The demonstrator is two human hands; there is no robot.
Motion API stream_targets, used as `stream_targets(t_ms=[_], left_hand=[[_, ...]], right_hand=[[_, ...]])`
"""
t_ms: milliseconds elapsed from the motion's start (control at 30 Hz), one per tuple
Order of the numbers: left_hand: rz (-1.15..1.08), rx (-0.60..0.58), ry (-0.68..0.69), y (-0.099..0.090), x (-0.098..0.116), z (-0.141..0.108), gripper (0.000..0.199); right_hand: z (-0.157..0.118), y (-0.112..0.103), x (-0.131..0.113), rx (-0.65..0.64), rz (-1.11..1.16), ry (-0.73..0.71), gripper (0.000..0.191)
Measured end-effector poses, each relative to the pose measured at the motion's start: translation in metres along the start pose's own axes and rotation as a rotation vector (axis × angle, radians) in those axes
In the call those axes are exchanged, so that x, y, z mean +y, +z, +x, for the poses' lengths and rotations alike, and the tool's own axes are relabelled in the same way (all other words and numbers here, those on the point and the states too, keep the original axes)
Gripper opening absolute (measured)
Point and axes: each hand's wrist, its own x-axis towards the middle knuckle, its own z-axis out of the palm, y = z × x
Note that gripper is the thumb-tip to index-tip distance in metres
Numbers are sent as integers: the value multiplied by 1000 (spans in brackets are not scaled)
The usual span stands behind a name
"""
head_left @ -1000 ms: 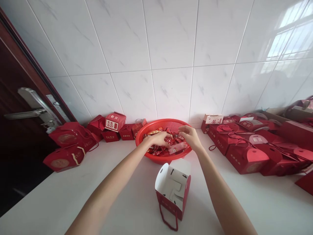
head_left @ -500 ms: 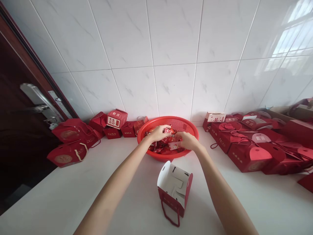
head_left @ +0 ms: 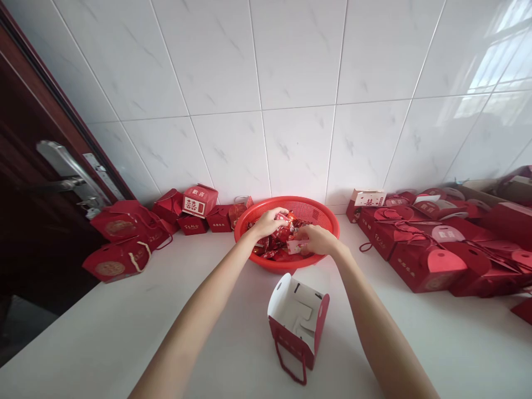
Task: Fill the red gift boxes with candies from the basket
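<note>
A round red plastic basket (head_left: 286, 267) holds many small items in red wrappers (head_left: 272, 244). My left hand (head_left: 268, 223) is over the basket's left part, its fingers closed on a red and white wrapped piece (head_left: 282, 219). My right hand (head_left: 318, 240) reaches into the basket's right part, fingers bent down among the wrappers beside a pale pink packet (head_left: 294, 246); its fingertips are partly hidden. In front of the basket stands an open red box (head_left: 297, 321) with a white inside, nothing in it, and a red cord handle hanging toward me.
Red gift boxes (head_left: 120, 257) stand at the left by a dark door (head_left: 37, 183). Several small ones (head_left: 199, 200) line the tiled wall (head_left: 295, 144). At the right lies a large group of closed red boxes (head_left: 428, 266) on the white table (head_left: 224, 343).
My left hand has risen slightly, and the wrapped piece shows more clearly in its fingers. My right hand has shifted little within the basket. The open box has stayed in place.
</note>
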Motion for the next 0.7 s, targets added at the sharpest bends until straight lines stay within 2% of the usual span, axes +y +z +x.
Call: stream_targets(t_ms=[133, 200, 300, 433, 533, 633, 700], left_hand=[[-17, 18, 9, -1, -2, 1, 31], [-20, 17, 20, -1, -2, 1, 31], [-18, -17, 42, 0, -2, 1, 35], [-16, -74, 88, 2, -1, 1, 42], [-25, -109, 98, 1, 4, 1, 38], [-46, -132, 98, 0, 11, 0, 23], [-70, -133, 105, 1, 17, -3, 26]], right_hand=[[-1, -3, 4, 46, 220, -94, 15], [-4, -7, 6, 83, 381, -154, 19], [-7, -12, 6, 160, 768, -209, 32], [-4, -15, 6, 196, 1285, -114, 29], [2, -11, 6, 209, 1396, -67, 21], [7, -5, 5, 219, 1420, -56, 17], [9, -1, 5, 251, 1434, -66, 18]])
